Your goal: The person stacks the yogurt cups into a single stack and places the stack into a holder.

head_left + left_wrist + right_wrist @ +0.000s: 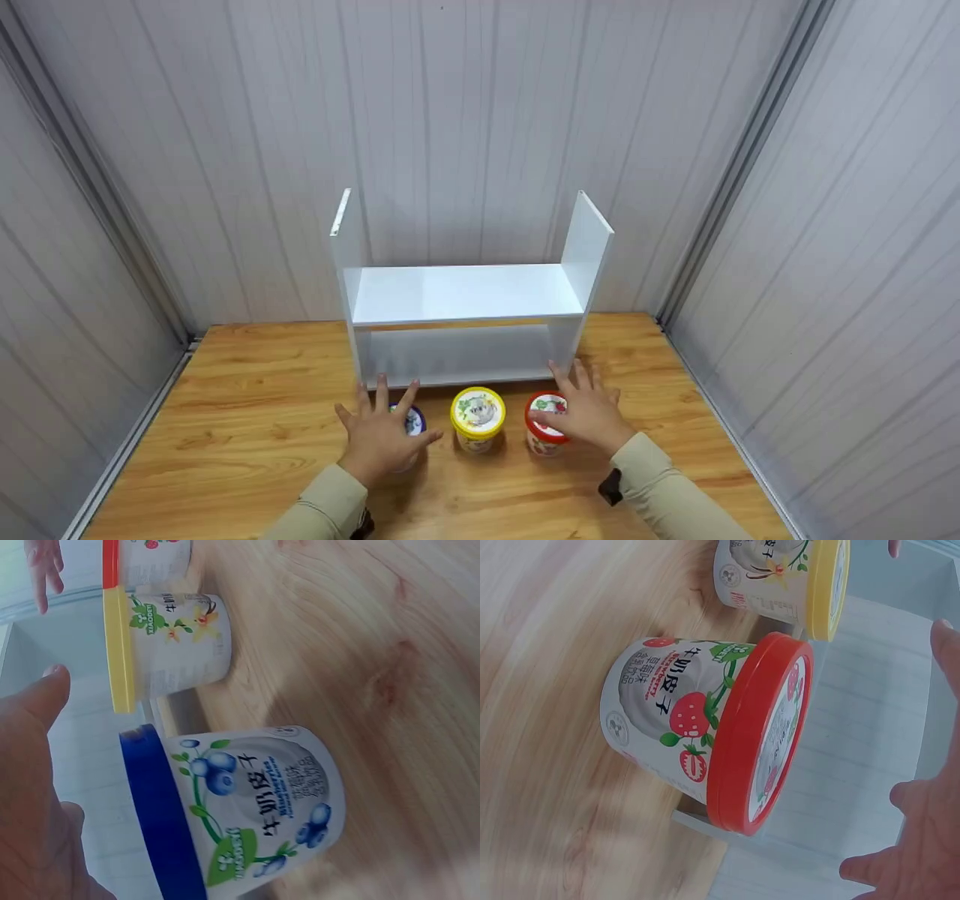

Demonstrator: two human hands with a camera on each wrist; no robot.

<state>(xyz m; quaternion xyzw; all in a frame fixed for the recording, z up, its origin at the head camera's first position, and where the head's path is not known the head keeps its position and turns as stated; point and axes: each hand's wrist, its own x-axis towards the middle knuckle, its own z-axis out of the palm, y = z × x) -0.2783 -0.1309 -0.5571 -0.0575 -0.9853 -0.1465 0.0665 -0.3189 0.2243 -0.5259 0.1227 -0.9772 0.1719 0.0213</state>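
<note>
A person in beige sleeves [667, 480] reaches both bare hands over a wooden table [255, 420]. The left hand [381, 442], fingers spread wide and holding nothing, hovers at a blue-lidded tub [247, 817] printed with blueberries, partly hiding it from the head camera. The right hand [592, 420], also spread wide and holding nothing, hangs over a red-lidded tub [679, 712] decorated with strawberries, its thumb crossing above the lid in the head view. Between them stands a yellow-lidded tub [478, 414] with flowers on its side. All three tubs stand upright on the table in a row, apart from one another. Just beyond them is a white shelf [465, 292] with two levels and tall side panels, and behind it rises a pale panelled wall [465, 112].
</note>
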